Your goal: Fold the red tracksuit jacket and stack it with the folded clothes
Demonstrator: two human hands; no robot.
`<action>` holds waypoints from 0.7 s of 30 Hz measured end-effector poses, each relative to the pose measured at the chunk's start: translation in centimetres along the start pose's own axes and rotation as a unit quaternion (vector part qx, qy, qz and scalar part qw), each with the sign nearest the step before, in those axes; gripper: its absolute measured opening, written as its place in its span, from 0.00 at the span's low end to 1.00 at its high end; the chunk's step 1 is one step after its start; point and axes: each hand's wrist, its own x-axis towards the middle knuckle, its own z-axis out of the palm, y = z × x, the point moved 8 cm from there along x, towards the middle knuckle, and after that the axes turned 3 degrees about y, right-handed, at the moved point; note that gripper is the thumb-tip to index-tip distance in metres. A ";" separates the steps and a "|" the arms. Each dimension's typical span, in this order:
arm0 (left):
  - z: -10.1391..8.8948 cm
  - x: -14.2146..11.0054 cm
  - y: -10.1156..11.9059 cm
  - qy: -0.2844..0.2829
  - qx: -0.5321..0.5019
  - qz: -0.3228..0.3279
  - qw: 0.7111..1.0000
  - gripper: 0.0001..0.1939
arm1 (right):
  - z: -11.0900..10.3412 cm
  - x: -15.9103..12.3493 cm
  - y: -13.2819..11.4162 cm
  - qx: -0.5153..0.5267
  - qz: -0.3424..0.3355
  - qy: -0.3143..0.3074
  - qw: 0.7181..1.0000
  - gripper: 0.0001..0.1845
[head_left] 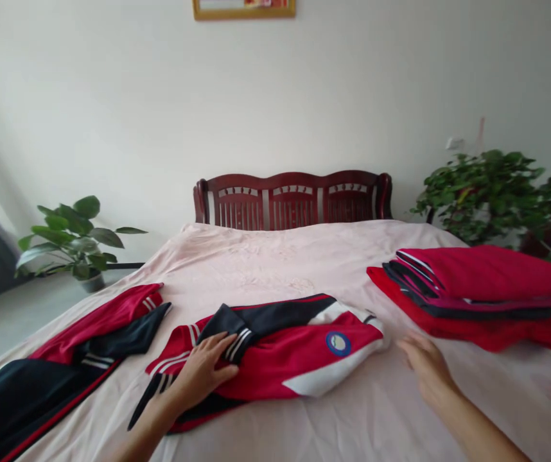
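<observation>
A red, black and white sports jacket [295, 350] with a round blue badge lies partly folded in the middle of the bed. My left hand [205, 369] rests on its left part with fingers curled over the striped black cuff. My right hand [424, 366] hovers flat just right of the jacket's white hem, fingers stretched out and holding nothing. It lies on or just above the pink sheet [266, 256].
A stack of folded red and black garments [478, 289] sits at the bed's right. Another red and black garment [63, 359] is spread at the left edge. A dark wooden headboard [292, 199] stands behind, with potted plants [76, 237] at both sides.
</observation>
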 end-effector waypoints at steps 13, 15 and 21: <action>-6.0 5.8 -3.4 0.112 -0.054 -0.151 0.981 0.17 | 18.7 -15.2 -10.6 -0.071 -0.292 -0.422 0.855 0.17; -8.3 5.8 -1.9 0.165 -0.168 -0.119 0.965 0.17 | 20.5 -16.5 -11.5 -0.056 -0.307 -0.420 0.852 0.20; -11.3 5.2 11.1 0.155 -0.305 0.048 0.938 0.13 | 23.1 -20.1 -16.1 -0.021 -0.394 -0.390 0.832 0.26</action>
